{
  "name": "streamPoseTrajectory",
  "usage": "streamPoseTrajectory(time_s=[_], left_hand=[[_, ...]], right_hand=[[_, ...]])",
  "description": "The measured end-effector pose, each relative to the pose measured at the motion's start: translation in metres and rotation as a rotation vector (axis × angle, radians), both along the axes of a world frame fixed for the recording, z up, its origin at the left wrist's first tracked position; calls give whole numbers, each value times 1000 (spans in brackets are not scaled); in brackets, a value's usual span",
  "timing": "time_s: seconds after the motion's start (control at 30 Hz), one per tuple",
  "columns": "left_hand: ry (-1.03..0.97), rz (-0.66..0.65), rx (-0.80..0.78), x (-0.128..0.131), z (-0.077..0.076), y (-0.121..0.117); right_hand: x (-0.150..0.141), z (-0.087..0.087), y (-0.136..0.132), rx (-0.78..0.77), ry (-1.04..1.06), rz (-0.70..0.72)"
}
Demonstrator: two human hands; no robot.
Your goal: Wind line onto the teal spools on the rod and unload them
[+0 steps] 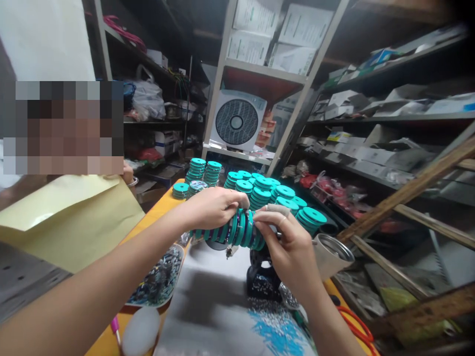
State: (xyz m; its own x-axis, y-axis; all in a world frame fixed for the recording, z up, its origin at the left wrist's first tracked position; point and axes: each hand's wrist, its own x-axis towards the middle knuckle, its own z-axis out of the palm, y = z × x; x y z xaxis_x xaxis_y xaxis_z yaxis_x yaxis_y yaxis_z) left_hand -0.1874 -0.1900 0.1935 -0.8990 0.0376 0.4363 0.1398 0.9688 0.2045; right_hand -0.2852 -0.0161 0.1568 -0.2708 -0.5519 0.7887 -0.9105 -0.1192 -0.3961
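Note:
A row of thin teal spools [222,233] lies side by side, on edge, above the grey work surface [208,296]. My left hand [218,203] is closed, fingers bent together at the top of the row. From the right, my right hand [291,235] pinches thumb and fingers at a spool's rim; a light wrap covers one finger. Whatever either pinch holds is too small to make out. Below the row stands a black holder [262,284] speckled with white bits. Blue and white slivers [276,329] lie scattered in front of it.
Stacks of teal spools [261,185] stand behind my hands. A tray of small metal parts [163,277] and a white rounded object [141,330] lie left; a metal can [334,254] and orange cord [356,324] lie right. Another person holds a yellow sheet [74,222] at left.

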Motion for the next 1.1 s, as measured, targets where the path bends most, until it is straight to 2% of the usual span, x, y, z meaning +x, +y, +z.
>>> streamPoseTrajectory(time_s=[0.37, 0.77, 0.93, 1.1], left_hand=[[3, 3, 17, 0, -2, -2], [22, -27, 89, 1, -4, -7], [34, -41, 92, 0, -6, -8], [26, -23, 86, 0, -7, -8]], right_hand=[[1, 0, 3, 69, 152, -41], [0, -2, 8, 179, 267, 6], [-1, -3, 8, 186, 332, -21], [-2, -13, 5, 116, 458, -83]])
